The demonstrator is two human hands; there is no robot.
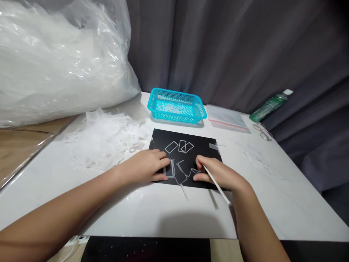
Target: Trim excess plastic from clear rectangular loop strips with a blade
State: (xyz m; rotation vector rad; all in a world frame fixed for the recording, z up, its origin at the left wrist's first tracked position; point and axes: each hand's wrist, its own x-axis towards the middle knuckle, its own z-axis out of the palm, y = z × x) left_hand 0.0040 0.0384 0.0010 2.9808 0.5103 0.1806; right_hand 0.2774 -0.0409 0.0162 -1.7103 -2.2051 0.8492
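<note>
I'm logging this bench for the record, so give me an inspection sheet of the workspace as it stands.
Surface: white table, glossy, with a black mat in the middle.
Job's things: clear strips on the mat; three clear rectangles behind them.
Clutter: heap of clear scraps, blue basket, zip bag, green bottle, glasses, big plastic sack.
Hands: left hand presses on the strips; right hand holds a white stick.
Cables: a white one at the bottom-left edge, partly hidden.
Surroundings: grey curtain.
</note>
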